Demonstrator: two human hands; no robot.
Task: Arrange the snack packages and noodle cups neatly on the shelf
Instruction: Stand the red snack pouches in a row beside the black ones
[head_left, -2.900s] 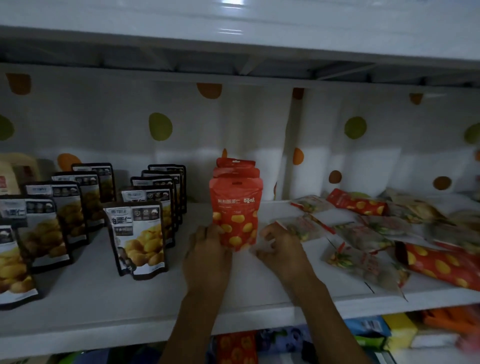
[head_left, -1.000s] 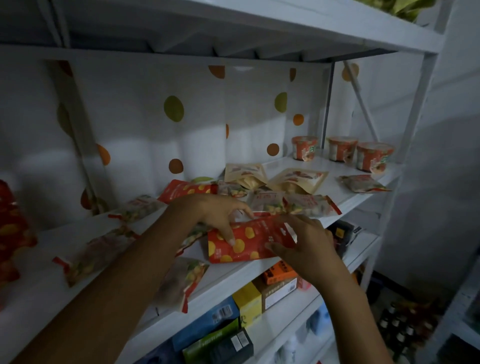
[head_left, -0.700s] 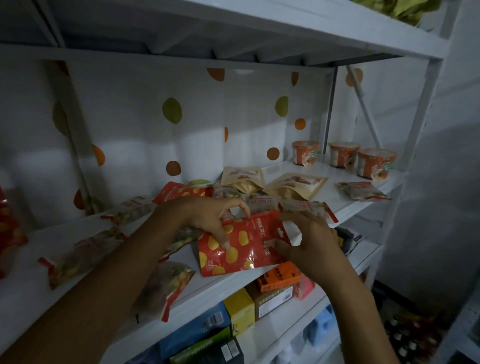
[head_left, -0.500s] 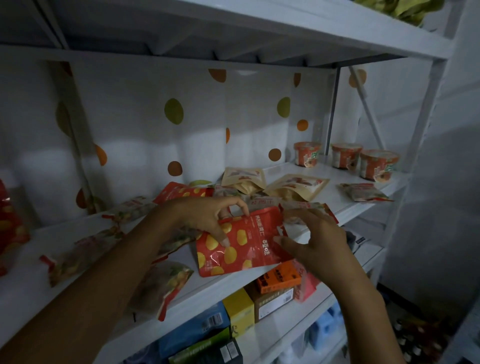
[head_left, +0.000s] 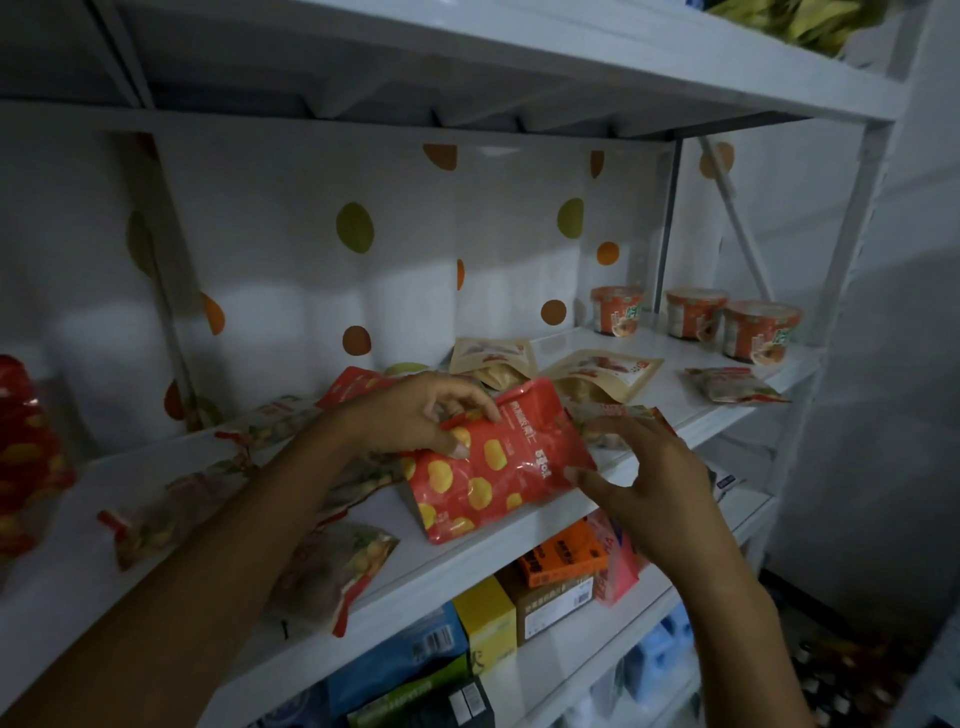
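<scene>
Partly done, by the look of it. Item in hand: red glossy stand-up pouch printed with yellow nuts (head_left: 498, 462), centre of frame, tilted, its low corner at the front edge of the white shelf board (head_left: 62, 587), not yet stood upright. Left hand (head_left: 415, 415) pinches the pouch's top edge, thumb on the printed face. Right hand (head_left: 644, 478) has its fingers spread, thumb tip at the pouch's lower right edge; contact cannot be told. Seemingly in order: upright red pouches (head_left: 26, 452) at the left edge of frame, and three orange noodle cups (head_left: 695, 314) standing in a row, upper right. Left to sort: clear red-trimmed snack packets (head_left: 171, 506) lying flat at lower left and right of centre; two beige kraft pouches (head_left: 602, 371) lying flat above centre; a second red pouch (head_left: 353, 384) lying behind the left hand. Condition of item: sealed, plump, film shiny and lightly creased; lettering too small to read.
</scene>
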